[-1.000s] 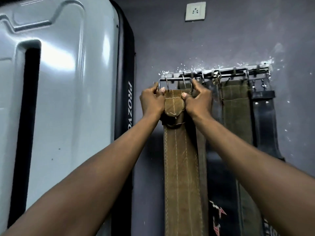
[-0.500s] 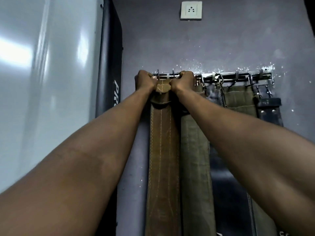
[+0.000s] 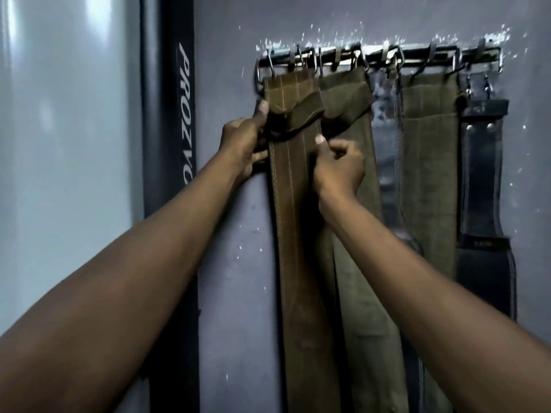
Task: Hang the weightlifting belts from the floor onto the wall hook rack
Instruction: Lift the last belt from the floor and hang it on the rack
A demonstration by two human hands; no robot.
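Note:
A brown stitched weightlifting belt [image 3: 293,204] hangs by its buckle from the left end of the metal wall hook rack [image 3: 417,56]. My left hand [image 3: 243,144] grips the belt's left edge just below the folded loop, thumb up on the leather. My right hand [image 3: 338,168] has curled fingers and pinches the belt's right edge with the thumb. To the right hang an olive belt [image 3: 354,120], a dark glossy belt [image 3: 384,138], another olive belt [image 3: 429,162] and a black leather belt [image 3: 483,186].
A tall black and silver machine panel [image 3: 168,144] with white lettering stands against the wall to the left of the rack. The grey wall [image 3: 235,263] is speckled with white marks around the rack.
Both hands came down from the buckle at the rack to the belt's edges below the loop. The brown belt now hangs from the leftmost hooks. The view moved closer and lower.

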